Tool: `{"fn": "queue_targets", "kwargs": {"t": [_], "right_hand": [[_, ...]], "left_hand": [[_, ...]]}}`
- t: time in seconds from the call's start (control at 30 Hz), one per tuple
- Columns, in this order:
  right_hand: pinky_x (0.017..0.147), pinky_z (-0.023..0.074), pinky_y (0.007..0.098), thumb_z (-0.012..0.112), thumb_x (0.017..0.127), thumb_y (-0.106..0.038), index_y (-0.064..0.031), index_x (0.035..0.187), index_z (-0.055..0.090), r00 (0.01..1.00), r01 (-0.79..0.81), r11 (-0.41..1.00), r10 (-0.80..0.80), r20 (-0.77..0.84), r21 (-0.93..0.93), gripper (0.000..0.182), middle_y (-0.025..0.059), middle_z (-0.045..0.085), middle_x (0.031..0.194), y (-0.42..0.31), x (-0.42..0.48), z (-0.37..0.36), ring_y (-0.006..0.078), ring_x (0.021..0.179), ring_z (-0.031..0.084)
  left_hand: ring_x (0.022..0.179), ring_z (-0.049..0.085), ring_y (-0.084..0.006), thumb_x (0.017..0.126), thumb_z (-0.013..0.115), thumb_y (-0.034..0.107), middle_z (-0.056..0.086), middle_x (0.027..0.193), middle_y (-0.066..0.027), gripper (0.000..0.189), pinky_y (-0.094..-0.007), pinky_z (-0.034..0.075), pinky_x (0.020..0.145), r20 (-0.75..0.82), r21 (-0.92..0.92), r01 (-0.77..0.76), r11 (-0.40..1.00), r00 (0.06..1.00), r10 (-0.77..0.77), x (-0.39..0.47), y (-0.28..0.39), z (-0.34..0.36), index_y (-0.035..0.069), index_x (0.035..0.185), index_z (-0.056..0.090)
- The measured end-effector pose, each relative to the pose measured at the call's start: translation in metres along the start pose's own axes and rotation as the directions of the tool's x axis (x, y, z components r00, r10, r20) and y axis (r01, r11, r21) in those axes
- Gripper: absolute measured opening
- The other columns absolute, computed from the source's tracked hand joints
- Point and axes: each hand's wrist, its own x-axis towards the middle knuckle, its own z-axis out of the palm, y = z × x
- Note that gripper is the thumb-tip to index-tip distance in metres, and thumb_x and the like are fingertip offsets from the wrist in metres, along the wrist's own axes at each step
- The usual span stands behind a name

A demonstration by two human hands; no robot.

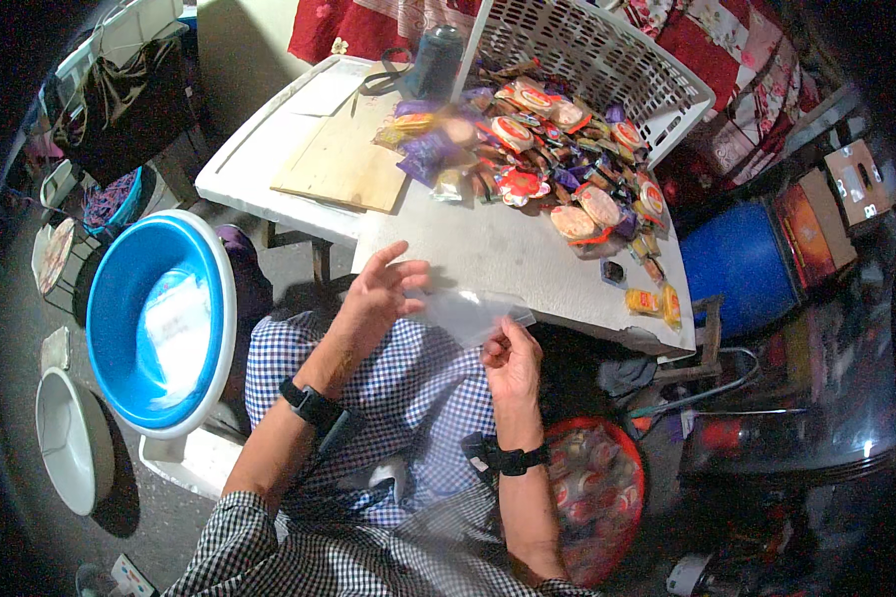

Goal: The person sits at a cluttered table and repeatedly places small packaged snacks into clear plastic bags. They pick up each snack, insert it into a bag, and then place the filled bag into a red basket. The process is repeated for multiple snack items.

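A clear plastic bag hangs over my lap, just off the table's near edge. My right hand pinches the bag's right corner between thumb and fingers. At the bag's left end is my left hand, its fingers spread; whether they touch the plastic I cannot tell. Beyond both hands, a heap of wrapped snacks spills from a tipped white plastic basket onto the white table. Two yellow packets and a small dark piece lie near the table's right front corner.
A wooden board and a dark bottle occupy the table's left side. On my left stands a blue basin holding plastic bags, with a pale basin below. A red tub of packed snacks and a blue barrel are at right.
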Motion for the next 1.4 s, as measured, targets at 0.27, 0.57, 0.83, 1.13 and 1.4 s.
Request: {"fn": "queue_targets", "kwargs": {"t": [0.27,0.57,0.83,1.13,1.4], "right_hand": [[0.044,0.0347,0.0232,0.059,0.083,-0.017,-0.0064,0.077,0.056,0.995,0.002,1.0,0.001,0.1,-0.023,0.013,0.0006,0.05,0.062,-0.002,0.002,0.006,0.0097,0.05,0.044],[0.046,0.0365,0.0238,0.059,0.083,-0.018,-0.0068,0.079,0.058,0.991,0.019,0.993,-0.002,0.136,-0.12,0.012,0.0014,0.054,0.065,-0.009,-0.003,-0.007,0.011,0.052,0.047],[0.052,0.0442,0.0257,0.056,0.085,-0.019,-0.0058,0.084,0.058,0.989,0.027,0.999,-0.032,0.146,0.031,0.014,0.002,0.059,0.074,-0.023,0.005,0.007,0.0114,0.061,0.053],[0.047,0.0381,0.0229,0.057,0.085,-0.019,-0.0088,0.077,0.058,0.999,0.043,0.996,-0.045,0.018,0.077,0.013,0.0004,0.057,0.068,-0.026,0.003,0.02,0.0102,0.055,0.049],[0.05,0.0405,0.0198,0.057,0.086,-0.021,-0.0082,0.081,0.059,0.988,0.092,0.996,-0.091,0.123,-0.003,0.014,-0.0001,0.058,0.07,-0.013,0.012,-0.012,0.0095,0.06,0.053]], "left_hand": [[0.094,0.056,-0.0149,0.071,0.059,-0.006,0.057,0.103,-0.0072,0.04,-0.0266,0.047,0.08,0.038,0.788,-0.151,0.597,0.98,0.197,0.002,-0.005,0.004,0.001,0.11,0.054],[0.079,0.056,-0.0106,0.08,0.056,0.001,0.056,0.088,-0.0029,0.02,-0.0254,0.049,0.077,-0.333,0.373,-0.213,0.903,0.878,0.344,0.021,0.023,0.006,0.001,0.1,0.057],[0.104,0.049,-0.0224,0.057,0.081,0.034,0.05,0.115,-0.0104,0.082,-0.0365,0.038,0.093,0.321,0.741,-0.302,0.6,0.944,0.079,0.007,0.013,0.028,0.004,0.124,0.045],[0.066,0.052,-0.0105,0.082,0.056,0.008,0.056,0.069,-0.0022,0.011,-0.0245,0.043,0.06,-0.055,0.739,-0.047,0.673,0.99,0.13,0.01,0.005,0.02,-0.001,0.077,0.058],[0.079,0.053,-0.0112,0.087,0.05,0.03,0.059,0.089,-0.0044,0.036,-0.024,0.041,0.068,-0.282,0.149,-0.119,0.982,0.946,0.158,0.033,0.008,0.02,0.003,0.111,0.051]]}}
